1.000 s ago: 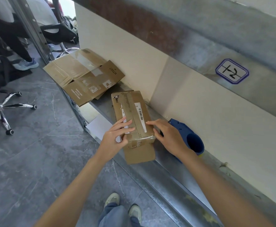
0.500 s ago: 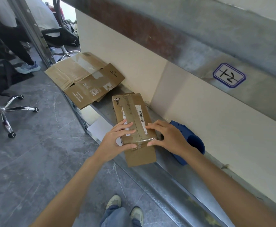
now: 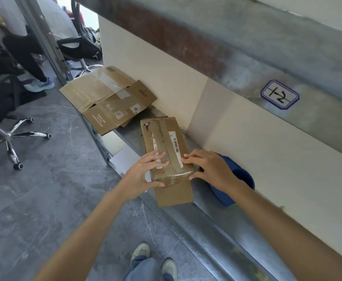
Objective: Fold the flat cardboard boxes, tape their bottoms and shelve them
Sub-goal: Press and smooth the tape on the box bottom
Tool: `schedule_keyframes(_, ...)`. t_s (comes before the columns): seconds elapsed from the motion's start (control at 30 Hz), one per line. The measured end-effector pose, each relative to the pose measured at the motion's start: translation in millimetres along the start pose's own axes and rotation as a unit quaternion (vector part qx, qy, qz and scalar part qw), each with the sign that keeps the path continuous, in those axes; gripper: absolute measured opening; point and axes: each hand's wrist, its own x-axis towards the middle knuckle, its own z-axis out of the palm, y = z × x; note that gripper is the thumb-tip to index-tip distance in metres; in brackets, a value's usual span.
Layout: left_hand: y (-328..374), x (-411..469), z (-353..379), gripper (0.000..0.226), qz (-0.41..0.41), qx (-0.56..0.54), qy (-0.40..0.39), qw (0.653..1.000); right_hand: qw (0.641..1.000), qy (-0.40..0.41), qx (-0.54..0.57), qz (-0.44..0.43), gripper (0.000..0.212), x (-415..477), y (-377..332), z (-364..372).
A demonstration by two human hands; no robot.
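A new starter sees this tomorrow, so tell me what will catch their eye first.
The small taped cardboard box on the metal shelf at centre draws the eye, with the left hand and right hand pressing on its near end. Beyond it, at the shelf's far end, lies a flattened cardboard box. A blue-bordered label stands out on the beam at upper right.
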Motion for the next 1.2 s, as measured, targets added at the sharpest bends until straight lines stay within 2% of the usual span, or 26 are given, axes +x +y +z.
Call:
schedule_keyframes(0.2,7.2,-2.1,16.6,0.051,-0.01,-0.018,0.082,0.996,1.0,0.018,0.005,0.021,0.056,-4.4,-6.2,6.0)
schedule_keyframes(0.27,10.3,-1.1,23.0,0.047,-0.014,-0.022,0.119,0.993,0.998,0.04,-0.001,0.047,0.058,-3.1,-14.1,13.1)
schedule_keyframes(0.4,14.4,-1.4,33.6,0.041,-0.016,-0.011,0.159,0.987,0.993,0.087,0.017,0.073,0.049,-7.2,-22.1,28.0)
schedule_keyframes(0.57,21.0,-1.3,28.7,0.048,-0.037,-0.023,0.143,0.989,0.994,0.066,0.033,0.085,0.057,-4.3,-22.6,21.7)
schedule_keyframes(0.83,20.8,-0.2,24.2,0.05,-0.059,-0.024,0.119,0.991,0.986,0.068,0.085,0.123,0.053,-3.0,-26.3,22.9)
schedule_keyframes(1.07,24.4,0.6,24.5,0.035,-0.085,-0.042,0.124,0.988,0.984,0.073,0.1,0.13,0.041,0.4,-25.7,24.8)
schedule_keyframes(1.2,22.7,0.6,16.3,0.018,-0.089,-0.04,0.091,0.991,0.986,0.055,0.112,0.114,0.032,-4.8,-22.1,19.4)
